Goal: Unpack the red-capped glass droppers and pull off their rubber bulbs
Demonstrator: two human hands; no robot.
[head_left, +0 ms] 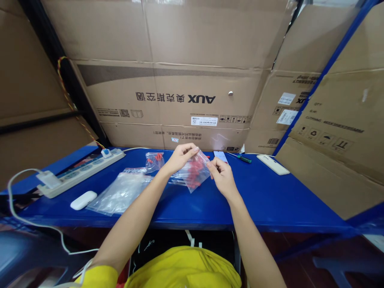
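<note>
A clear plastic bag [204,173] hangs tilted between my two hands above the blue table, with red pieces showing in or through it. My left hand [181,157] pinches its upper left corner between thumb and fingers. My right hand [221,174] grips the upper right edge, fingers curled. Thin clear or metallic strips [178,178] lie on the table just left of the bag; their kind is unclear. Left of my left hand stands a small clear bag [154,162] with several red pieces inside. A stack of flat clear plastic bags [121,193] lies nearer my left forearm.
On the blue table [258,200], a white power strip [90,170] with a plugged-in charger and a white rounded case [84,200] sit left. Behind my right hand are a phone [221,155], a green-handled screwdriver [243,158] and a white slab-shaped device [273,165]. Cardboard [180,80] walls the back.
</note>
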